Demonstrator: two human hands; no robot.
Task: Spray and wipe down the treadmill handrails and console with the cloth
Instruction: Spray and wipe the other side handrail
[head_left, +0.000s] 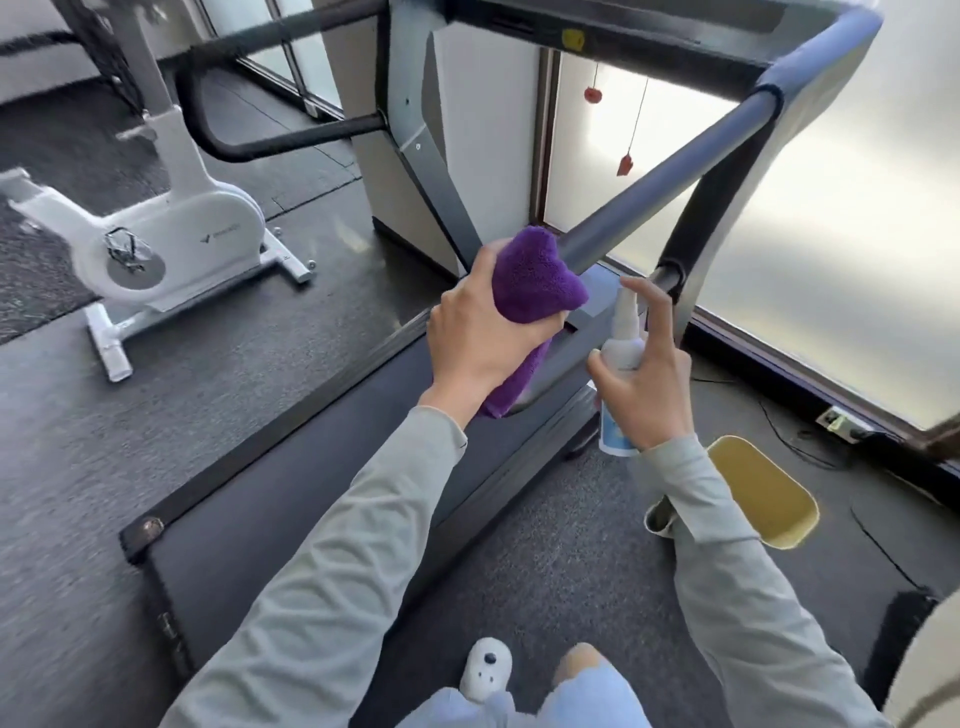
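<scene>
While wrapping handrail (670, 176), purple cloth (535, 275).

Dark speckled floor (78, 467) carries the treadmill (291, 499) and a white exercise bike (171, 244).

Bright daylight, wide-angle view.
Frosted windows (857, 218) at right glare white; edges bend, left floor (62, 467) blurs.

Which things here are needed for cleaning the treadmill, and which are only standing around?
For the job:
- purple cloth, gripped by the left hand around the handrail
- spray bottle, held by the right hand
- treadmill belt and frame

Just standing around:
- white exercise bike
- yellow slipper
- red clips on cords
- wall socket
</scene>
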